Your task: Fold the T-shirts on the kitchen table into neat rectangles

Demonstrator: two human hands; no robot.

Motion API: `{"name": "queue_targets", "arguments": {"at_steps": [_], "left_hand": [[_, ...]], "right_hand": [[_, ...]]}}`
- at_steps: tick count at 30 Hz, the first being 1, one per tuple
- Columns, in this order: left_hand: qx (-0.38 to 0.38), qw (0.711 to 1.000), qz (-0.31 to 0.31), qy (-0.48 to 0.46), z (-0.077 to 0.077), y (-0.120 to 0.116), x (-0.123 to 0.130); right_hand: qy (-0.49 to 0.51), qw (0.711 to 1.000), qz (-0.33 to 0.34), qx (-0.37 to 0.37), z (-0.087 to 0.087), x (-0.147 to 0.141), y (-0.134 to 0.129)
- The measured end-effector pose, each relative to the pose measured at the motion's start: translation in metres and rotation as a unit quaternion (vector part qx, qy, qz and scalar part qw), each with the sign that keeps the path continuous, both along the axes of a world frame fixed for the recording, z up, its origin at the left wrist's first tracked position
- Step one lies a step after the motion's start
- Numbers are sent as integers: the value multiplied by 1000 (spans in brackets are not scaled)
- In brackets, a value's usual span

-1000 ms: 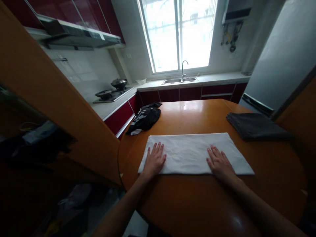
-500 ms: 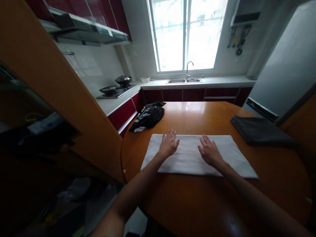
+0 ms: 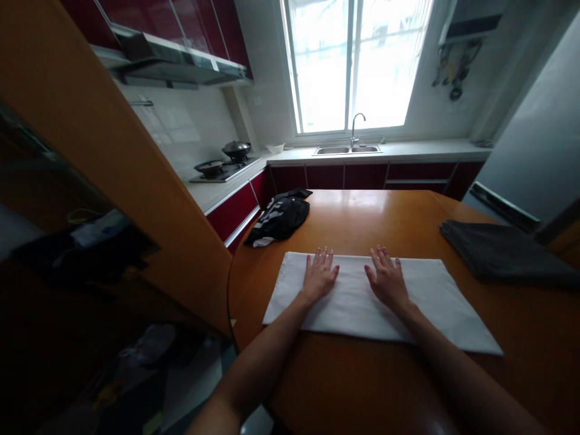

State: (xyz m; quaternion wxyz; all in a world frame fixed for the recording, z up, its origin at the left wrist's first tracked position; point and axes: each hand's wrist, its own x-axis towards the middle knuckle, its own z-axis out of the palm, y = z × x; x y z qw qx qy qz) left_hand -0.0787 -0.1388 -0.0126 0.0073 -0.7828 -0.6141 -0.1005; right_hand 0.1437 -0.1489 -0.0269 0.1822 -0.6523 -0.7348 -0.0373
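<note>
A white cloth (image 3: 357, 302), folded into a wide flat rectangle, lies on the brown wooden table (image 3: 380, 226). My left hand (image 3: 319, 278) rests palm down on its left half, fingers stretched toward the far edge. On the other side of the middle, my right hand (image 3: 387, 281) also lies flat on the cloth, its fingers spread. Neither hand grips anything. The cloth's surface looks mostly smooth, and my forearms cover parts of its near edge.
A crumpled black garment (image 3: 281, 219) lies at the table's far left. Folded dark grey cloth (image 3: 507, 254) sits at the right. Beyond are a stove with pans (image 3: 235, 151), a sink (image 3: 333, 150) and a fridge (image 3: 534, 133). A wooden partition (image 3: 181, 266) stands on the left.
Both hands have come slightly closer together on the white cloth and remain flat. My view has shifted a little, so the room appears moved slightly to the right.
</note>
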Motion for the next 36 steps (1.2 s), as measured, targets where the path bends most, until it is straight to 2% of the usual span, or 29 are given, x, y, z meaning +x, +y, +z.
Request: {"name": "queue_targets", "arguments": {"at_steps": [3, 6, 9, 12, 14, 16, 20, 25, 32, 36], "left_hand": [[-40, 999, 25, -11, 3, 4, -10], [-70, 995, 41, -51, 12, 10, -34], [-60, 981, 120, -140, 28, 13, -75], [-76, 966, 175, -175, 43, 6, -122], [-101, 957, 201, -183, 47, -2, -145], [-134, 946, 217, -201, 46, -10, -158], [-191, 922, 216, -257, 37, -15, -158], [-203, 908, 209, -302, 35, -12, -150], [-207, 903, 182, -329, 48, -10, -146], [-243, 892, 181, -336, 57, -9, -145]], "right_hand": [[-9, 999, 6, -35, -4, -2, -3], [-6, 998, -3, -58, -9, -3, -3], [13, 999, -31, -36, -10, 1, -3], [35, 998, -58, -18, -10, 6, -4], [43, 997, -64, -17, -10, 8, -4], [44, 997, -66, -21, -10, 8, -4], [36, 996, -75, -26, -9, 6, -6], [37, 997, -68, -21, -2, 5, -7], [48, 999, -7, -18, 7, -15, -3], [44, 996, 23, -70, 8, -32, 6]]}}
